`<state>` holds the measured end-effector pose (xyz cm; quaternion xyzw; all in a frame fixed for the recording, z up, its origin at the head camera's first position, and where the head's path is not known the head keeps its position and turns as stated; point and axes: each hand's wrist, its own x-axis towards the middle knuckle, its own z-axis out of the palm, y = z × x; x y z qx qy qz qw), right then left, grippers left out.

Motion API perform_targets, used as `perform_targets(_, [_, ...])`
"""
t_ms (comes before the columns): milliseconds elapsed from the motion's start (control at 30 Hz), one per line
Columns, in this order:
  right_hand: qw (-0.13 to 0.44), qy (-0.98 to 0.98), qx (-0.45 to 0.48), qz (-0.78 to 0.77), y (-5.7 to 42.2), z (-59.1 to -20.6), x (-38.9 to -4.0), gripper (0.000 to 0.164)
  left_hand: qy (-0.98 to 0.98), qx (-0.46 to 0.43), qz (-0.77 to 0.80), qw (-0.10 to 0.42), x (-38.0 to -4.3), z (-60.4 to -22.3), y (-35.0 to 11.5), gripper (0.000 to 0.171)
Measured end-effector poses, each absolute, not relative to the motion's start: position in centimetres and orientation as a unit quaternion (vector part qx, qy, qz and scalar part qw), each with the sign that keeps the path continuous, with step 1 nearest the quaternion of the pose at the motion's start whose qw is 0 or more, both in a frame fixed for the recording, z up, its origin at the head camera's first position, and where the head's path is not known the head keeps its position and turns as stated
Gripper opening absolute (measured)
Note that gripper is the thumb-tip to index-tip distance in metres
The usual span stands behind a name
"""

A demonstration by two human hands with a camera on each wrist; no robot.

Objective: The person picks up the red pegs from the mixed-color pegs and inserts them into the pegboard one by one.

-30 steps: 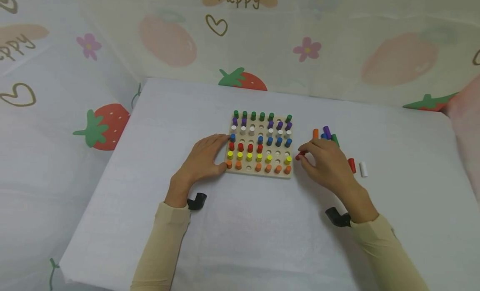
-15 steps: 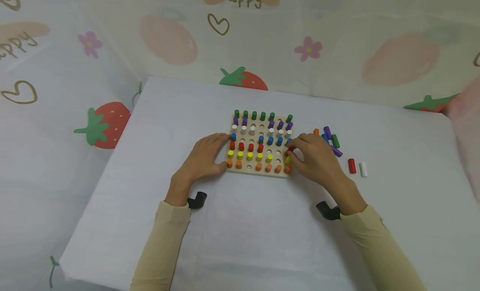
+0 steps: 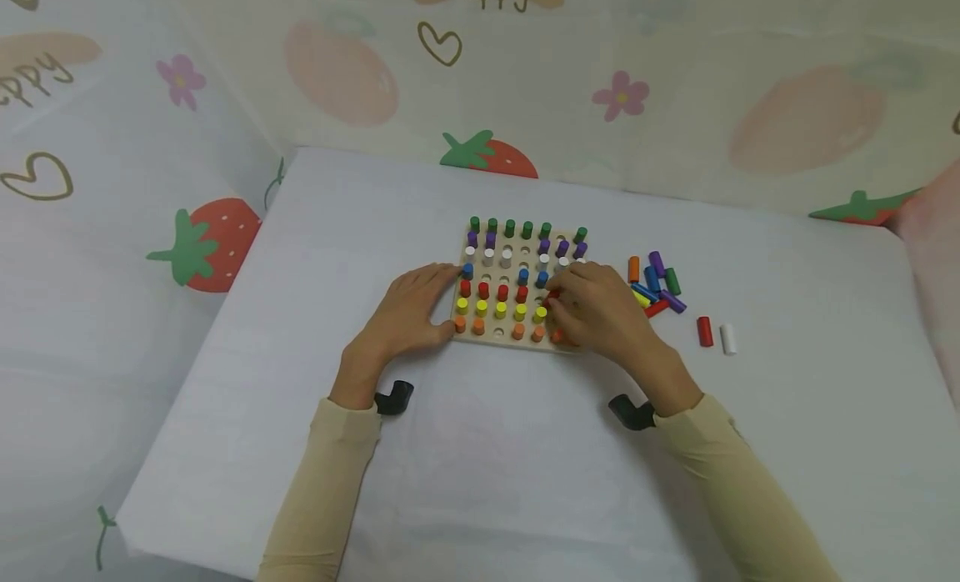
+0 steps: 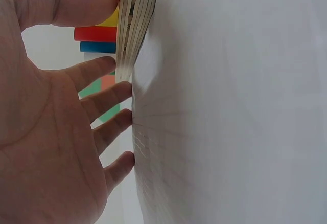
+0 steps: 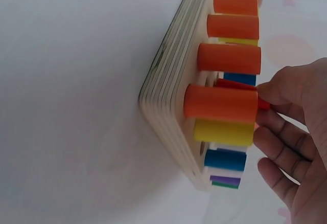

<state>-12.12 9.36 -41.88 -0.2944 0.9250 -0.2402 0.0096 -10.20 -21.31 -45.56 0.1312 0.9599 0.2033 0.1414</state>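
Observation:
A wooden peg board holds rows of upright green, purple, white, blue, red, yellow and orange pegs, with some bare holes. My left hand rests at its left side, fingers extended. In the left wrist view the thumb and index fingertip lie right at the board's edge. My right hand is over the board's right part, pinching a red peg between thumb and fingers. The held peg is tilted, close over the holes in the red row. That hand hides several pegs at the right side.
Right of the board lies a loose cluster of pegs, among them an orange peg, a green peg and a purple peg. Farther right are a red peg and a white peg. A white cloth covers the table.
My right hand has moved left with the red peg, from beside the board to over its red row. More of the loose pegs show now. The left hand stays in place.

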Motion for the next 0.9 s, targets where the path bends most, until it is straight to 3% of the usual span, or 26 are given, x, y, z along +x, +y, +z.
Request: perform_targets(900, [0.024,0.929,-0.300,-0.216,7.7,-41.5,-12.7,0.023,0.958,0.132,0.207,0.146,-10.1,-45.2,-21.3,0.083])
